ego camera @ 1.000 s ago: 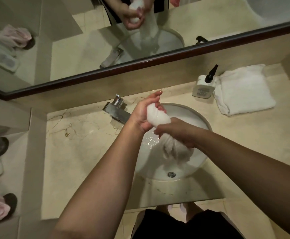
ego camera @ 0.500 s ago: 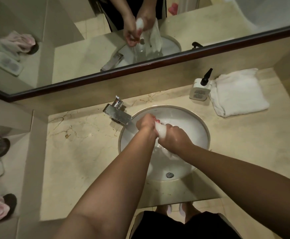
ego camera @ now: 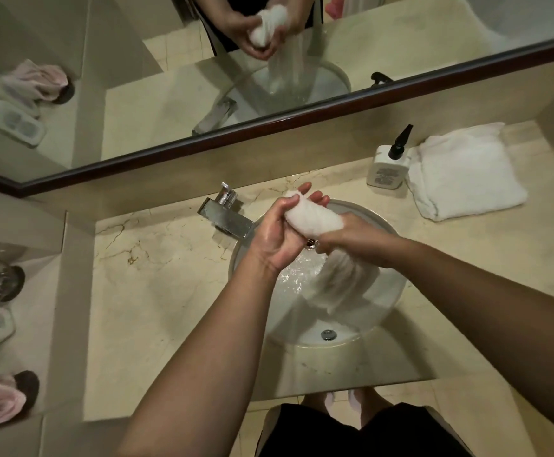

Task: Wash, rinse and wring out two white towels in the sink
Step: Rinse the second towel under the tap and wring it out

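Observation:
A wet white towel (ego camera: 315,221) is bunched between both hands above the round white sink (ego camera: 391,291). My left hand (ego camera: 275,235) grips its upper end, fingertips stretched past it. My right hand (ego camera: 348,237) is closed around the towel lower down, and the loose end (ego camera: 344,285) hangs blurred into the basin. Water splashes in the basin (ego camera: 297,272) under my hands. A second white towel (ego camera: 463,169) lies folded on the counter at the back right.
A chrome tap (ego camera: 227,214) stands at the sink's back left. A white pump bottle (ego camera: 389,163) sits beside the folded towel. The drain (ego camera: 327,334) is near the front. A dark-framed mirror (ego camera: 269,123) runs behind the beige marble counter (ego camera: 157,291). Toiletries sit at far left.
My hands dipped low into the basin with the towel half a second ago and have risen again. More of the bunched towel shows between them now.

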`<control>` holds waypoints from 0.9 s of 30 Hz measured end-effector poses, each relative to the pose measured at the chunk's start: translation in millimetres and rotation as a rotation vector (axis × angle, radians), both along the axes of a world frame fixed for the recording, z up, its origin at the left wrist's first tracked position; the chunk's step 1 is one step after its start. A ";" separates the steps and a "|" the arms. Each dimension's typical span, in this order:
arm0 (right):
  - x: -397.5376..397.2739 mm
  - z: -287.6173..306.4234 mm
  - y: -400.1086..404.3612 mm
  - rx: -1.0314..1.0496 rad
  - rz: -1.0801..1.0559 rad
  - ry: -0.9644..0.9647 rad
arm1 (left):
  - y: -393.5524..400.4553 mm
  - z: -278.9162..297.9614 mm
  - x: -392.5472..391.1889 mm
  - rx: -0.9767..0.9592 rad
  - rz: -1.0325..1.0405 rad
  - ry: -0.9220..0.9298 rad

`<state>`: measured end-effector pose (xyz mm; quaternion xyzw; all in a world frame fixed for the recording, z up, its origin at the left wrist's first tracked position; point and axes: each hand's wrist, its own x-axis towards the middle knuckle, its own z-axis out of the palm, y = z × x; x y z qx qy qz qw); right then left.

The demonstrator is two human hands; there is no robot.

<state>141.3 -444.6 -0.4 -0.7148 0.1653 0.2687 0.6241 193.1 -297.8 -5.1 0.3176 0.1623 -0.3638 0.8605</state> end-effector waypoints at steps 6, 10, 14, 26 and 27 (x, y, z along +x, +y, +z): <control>4.9 21.2 -1.4 0.679 0.122 0.372 | -1.3 4.4 15.9 -0.207 -0.135 -0.112; 8.9 16.2 1.4 0.941 0.162 0.416 | -13.6 19.4 20.6 -0.237 -0.104 -0.117; 10.7 16.6 3.8 0.643 0.076 0.376 | -23.0 26.9 25.3 0.058 -0.035 -0.053; -1.4 -24.0 13.5 -0.448 0.189 -0.158 | -40.0 -14.8 10.3 0.481 0.188 0.204; -2.6 -29.8 13.3 -0.503 0.224 -0.180 | -41.0 -20.1 9.3 0.504 0.212 0.232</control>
